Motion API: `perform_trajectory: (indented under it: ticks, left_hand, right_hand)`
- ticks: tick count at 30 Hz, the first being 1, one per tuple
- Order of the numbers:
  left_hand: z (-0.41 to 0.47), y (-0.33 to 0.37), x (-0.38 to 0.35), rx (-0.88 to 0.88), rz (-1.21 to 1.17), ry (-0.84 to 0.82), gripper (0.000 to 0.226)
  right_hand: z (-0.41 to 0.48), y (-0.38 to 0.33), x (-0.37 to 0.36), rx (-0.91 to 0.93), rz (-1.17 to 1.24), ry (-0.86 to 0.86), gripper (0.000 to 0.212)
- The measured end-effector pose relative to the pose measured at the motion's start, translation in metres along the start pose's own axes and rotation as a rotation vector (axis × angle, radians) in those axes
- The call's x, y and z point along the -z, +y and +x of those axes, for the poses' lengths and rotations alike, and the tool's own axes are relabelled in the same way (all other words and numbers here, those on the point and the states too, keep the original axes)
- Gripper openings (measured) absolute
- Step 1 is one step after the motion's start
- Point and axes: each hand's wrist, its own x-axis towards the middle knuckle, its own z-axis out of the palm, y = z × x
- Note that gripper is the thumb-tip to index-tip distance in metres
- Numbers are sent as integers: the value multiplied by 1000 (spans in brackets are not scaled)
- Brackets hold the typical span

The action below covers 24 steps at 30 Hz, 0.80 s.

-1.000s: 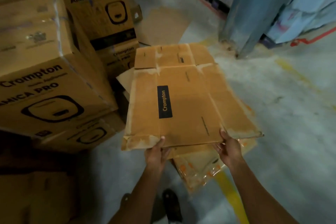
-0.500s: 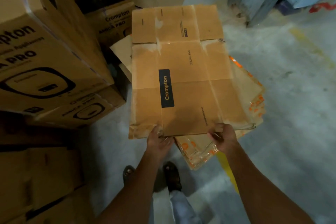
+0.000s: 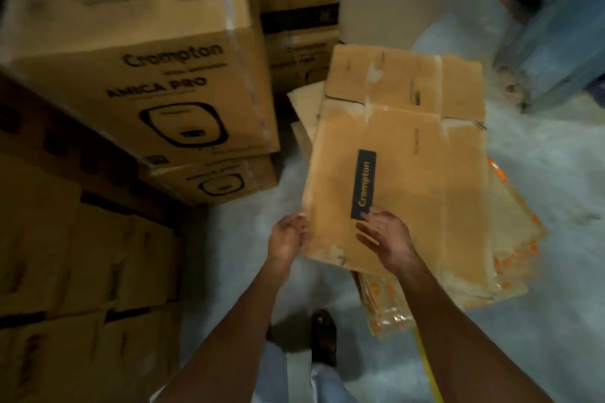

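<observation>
Square the flattened box [image 3: 402, 154] over the pile [image 3: 510, 271] while the left hand [image 3: 288, 237] grips its near edge and the right hand [image 3: 388, 239] lies open on top (press down, don't drop).

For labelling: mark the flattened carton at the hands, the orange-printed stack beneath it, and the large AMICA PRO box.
flattened carton [image 3: 409, 180], head view, bare panel right of the dark label.
orange-printed stack [image 3: 514, 239], head view, its exposed right edge.
large AMICA PRO box [image 3: 147, 101], head view, its printed front face.
</observation>
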Motion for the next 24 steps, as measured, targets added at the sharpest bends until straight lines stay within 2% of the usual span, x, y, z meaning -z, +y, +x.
perform_trajectory:
  ticks: [5,13,17,21,24]
  left_hand:
    - [-26,39,123,-132,-74,263,17]
    - [-125,70,308,-390,-321,768,15]
    - [-160,93,361,-517,-348,950,10]
    - [-167,108,391,-570,-313,1037,11]
    - [-161,112,400,-606,-302,1117,26]
  right_hand:
    - [-22,10,-140,-4,-263,-284,20]
    - [-115,87,-354,2,-600,-707,20]
    - [-162,117,-431,58,-688,-819,20]
    - [-187,130,-494,135,-711,-839,15]
    - [-195,135,-534,249,-764,-836,13]
